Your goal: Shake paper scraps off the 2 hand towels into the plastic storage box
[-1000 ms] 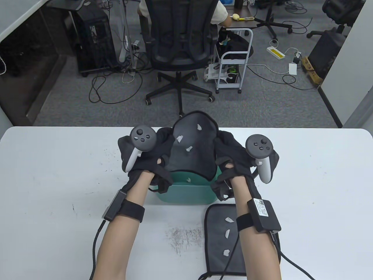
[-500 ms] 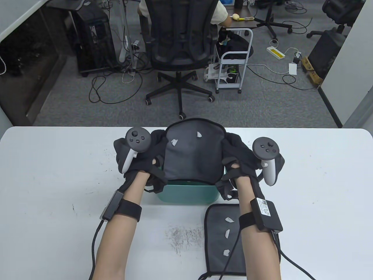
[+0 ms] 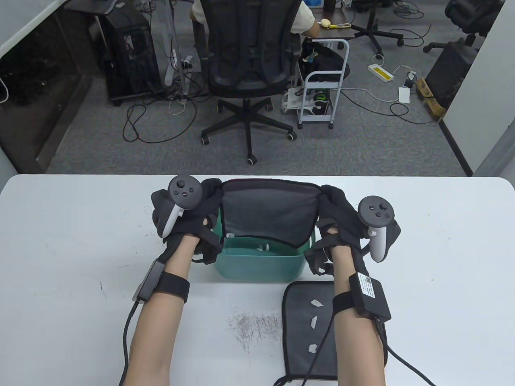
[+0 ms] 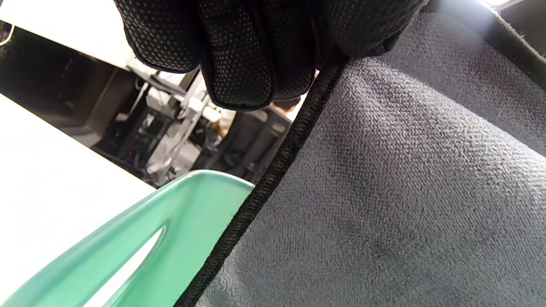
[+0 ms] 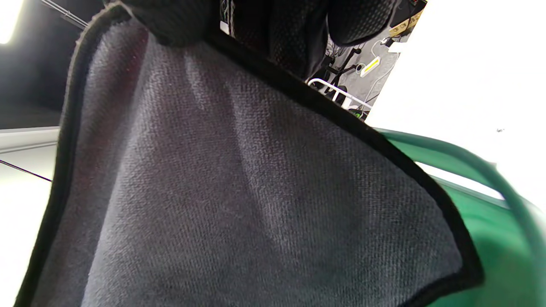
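A dark grey hand towel (image 3: 268,213) hangs stretched over the green plastic storage box (image 3: 257,267). My left hand (image 3: 197,211) grips the towel's left top corner and my right hand (image 3: 338,213) grips its right top corner. White paper scraps (image 3: 263,247) lie inside the box below the towel's lower edge. In the left wrist view my gloved fingers (image 4: 239,51) pinch the towel's black hem (image 4: 273,170) above the box rim (image 4: 170,200). The right wrist view shows the towel (image 5: 239,192) hanging over the green box (image 5: 503,230). A second grey towel (image 3: 310,333) with three paper scraps (image 3: 314,321) lies flat at the near right.
The white table (image 3: 60,249) has dark scuff marks (image 3: 253,325) near the front middle. Cables run from both wrist bands off the near edge. Beyond the table stand an office chair (image 3: 249,60) and a small white cart (image 3: 322,96) on the carpet.
Both hands moved apart and lower, pulling the towel from a raised bulge into a taut hanging sheet. The scraps that lay on it have dropped into the box.
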The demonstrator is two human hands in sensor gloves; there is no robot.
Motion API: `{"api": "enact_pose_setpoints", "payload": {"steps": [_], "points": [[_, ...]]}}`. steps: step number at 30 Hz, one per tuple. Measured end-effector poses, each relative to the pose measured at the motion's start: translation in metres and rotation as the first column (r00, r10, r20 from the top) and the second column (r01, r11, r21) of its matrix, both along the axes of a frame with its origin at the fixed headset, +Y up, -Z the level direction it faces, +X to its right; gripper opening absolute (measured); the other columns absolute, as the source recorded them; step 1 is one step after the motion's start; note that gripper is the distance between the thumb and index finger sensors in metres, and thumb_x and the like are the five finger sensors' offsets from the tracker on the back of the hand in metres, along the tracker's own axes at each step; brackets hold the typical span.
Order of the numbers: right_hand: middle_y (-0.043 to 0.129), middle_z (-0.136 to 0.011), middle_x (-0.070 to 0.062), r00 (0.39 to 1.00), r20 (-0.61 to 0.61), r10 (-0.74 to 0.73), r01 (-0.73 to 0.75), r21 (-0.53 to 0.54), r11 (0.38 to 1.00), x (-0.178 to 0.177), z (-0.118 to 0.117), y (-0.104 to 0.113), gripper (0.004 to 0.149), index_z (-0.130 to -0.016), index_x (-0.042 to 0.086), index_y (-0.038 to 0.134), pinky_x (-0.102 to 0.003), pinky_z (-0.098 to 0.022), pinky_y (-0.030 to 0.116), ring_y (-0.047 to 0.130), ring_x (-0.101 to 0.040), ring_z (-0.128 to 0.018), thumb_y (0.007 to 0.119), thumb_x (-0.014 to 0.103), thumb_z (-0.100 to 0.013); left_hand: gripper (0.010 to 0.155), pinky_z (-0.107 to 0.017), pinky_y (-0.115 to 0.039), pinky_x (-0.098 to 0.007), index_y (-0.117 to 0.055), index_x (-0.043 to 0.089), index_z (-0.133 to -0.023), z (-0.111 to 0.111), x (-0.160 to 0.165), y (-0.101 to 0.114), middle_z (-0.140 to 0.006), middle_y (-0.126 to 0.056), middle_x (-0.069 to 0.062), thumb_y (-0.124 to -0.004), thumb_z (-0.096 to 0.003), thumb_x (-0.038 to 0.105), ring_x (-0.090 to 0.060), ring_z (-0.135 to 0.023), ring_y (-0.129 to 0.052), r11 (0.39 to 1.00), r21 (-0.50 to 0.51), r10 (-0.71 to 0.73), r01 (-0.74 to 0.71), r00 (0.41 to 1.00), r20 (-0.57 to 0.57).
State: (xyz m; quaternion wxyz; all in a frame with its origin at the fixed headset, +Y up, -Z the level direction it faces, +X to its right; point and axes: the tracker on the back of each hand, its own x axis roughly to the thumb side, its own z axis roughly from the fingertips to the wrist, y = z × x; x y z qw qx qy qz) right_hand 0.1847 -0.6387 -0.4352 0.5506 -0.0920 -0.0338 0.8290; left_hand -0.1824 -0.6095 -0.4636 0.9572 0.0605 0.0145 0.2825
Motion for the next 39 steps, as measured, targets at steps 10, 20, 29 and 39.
{"api": "enact_pose_setpoints", "payload": {"steps": [10, 20, 29, 39], "points": [[0.082, -0.093, -0.006, 1.000, -0.014, -0.007, 0.007, 0.031, 1.000, 0.000, 0.006, 0.006, 0.037, -0.082, 0.034, 0.082, -0.055, -0.061, 0.069, 0.092, -0.031, -0.074, 0.081, 0.038, -0.045, 0.040, -0.067, -0.078, -0.051, -0.075, 0.041, -0.093, 0.007, -0.004, 0.006, -0.097, -0.092, 0.003, -0.073, -0.0531, 0.046, -0.021, -0.082, -0.096, 0.999, 0.033, 0.029, -0.030, 0.999, 0.025], [0.084, -0.091, -0.006, 1.000, -0.027, 0.000, 0.004, 0.132, 0.991, -0.004, 0.033, 0.038, 0.038, -0.083, 0.034, 0.080, -0.055, -0.059, 0.071, 0.094, -0.031, -0.071, 0.079, 0.039, -0.045, 0.041, -0.067, -0.077, -0.052, -0.072, 0.040, -0.094, 0.036, -0.003, 0.032, -0.098, -0.091, 0.002, -0.071, -0.0535, 0.045, -0.022, -0.084, -0.095, 0.980, 0.142, 0.126, -0.138, 0.988, 0.088], [0.089, -0.086, -0.005, 0.995, -0.102, -0.012, 0.036, 0.240, 0.970, -0.008, 0.072, 0.073, 0.038, -0.083, 0.035, 0.080, -0.053, -0.055, 0.076, 0.100, -0.029, -0.064, 0.079, 0.039, -0.046, 0.041, -0.058, -0.085, -0.044, -0.071, 0.038, -0.095, 0.086, -0.004, 0.070, -0.083, -0.100, 0.006, -0.070, -0.0537, 0.044, -0.015, -0.065, -0.105, 0.946, 0.286, 0.116, -0.152, 0.983, 0.139], [0.097, -0.076, -0.004, 0.960, -0.212, 0.183, -0.110, 0.317, 0.942, -0.048, 0.120, 0.087, 0.038, -0.083, 0.033, 0.081, -0.047, -0.045, 0.085, 0.108, -0.022, -0.048, 0.080, 0.039, -0.046, 0.042, -0.051, -0.089, -0.039, -0.070, 0.036, -0.095, 0.156, -0.031, 0.079, -0.074, -0.103, 0.007, -0.070, -0.0536, 0.043, -0.007, -0.049, -0.107, 0.927, 0.374, 0.005, -0.040, 0.996, 0.094]]}}
